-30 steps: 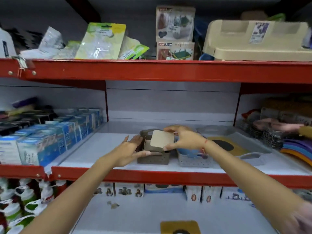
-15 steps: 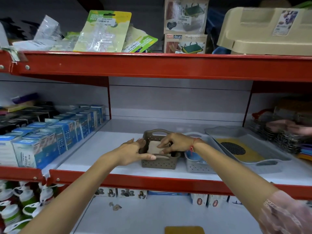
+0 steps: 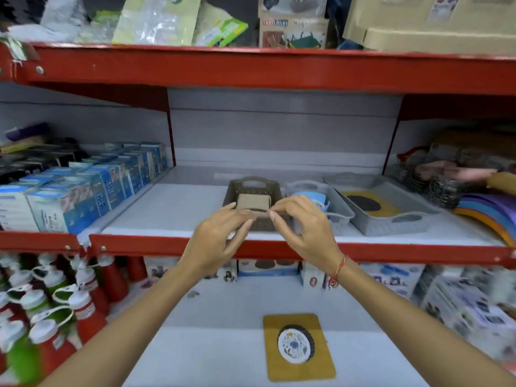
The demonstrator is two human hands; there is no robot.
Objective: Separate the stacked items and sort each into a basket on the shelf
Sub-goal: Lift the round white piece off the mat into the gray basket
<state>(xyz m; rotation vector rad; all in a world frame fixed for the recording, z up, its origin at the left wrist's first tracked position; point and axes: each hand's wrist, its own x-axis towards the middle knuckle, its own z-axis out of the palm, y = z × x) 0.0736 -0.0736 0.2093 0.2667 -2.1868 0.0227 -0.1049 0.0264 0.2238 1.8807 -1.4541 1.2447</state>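
— Both hands up front: left hand (image 3: 220, 236) and right hand (image 3: 301, 230), fingers curled and loose, nothing held, at the brown basket's (image 3: 252, 188) near rim.

— And the goods?

— One tan square pad (image 3: 253, 201) lies inside it. Blue pieces (image 3: 314, 198) sit in the small grey basket (image 3: 339, 212) alongside. Below, near us, a yellow mat (image 3: 298, 347) carrying a round disc (image 3: 296, 344) waits, so sorting looks only partly done.
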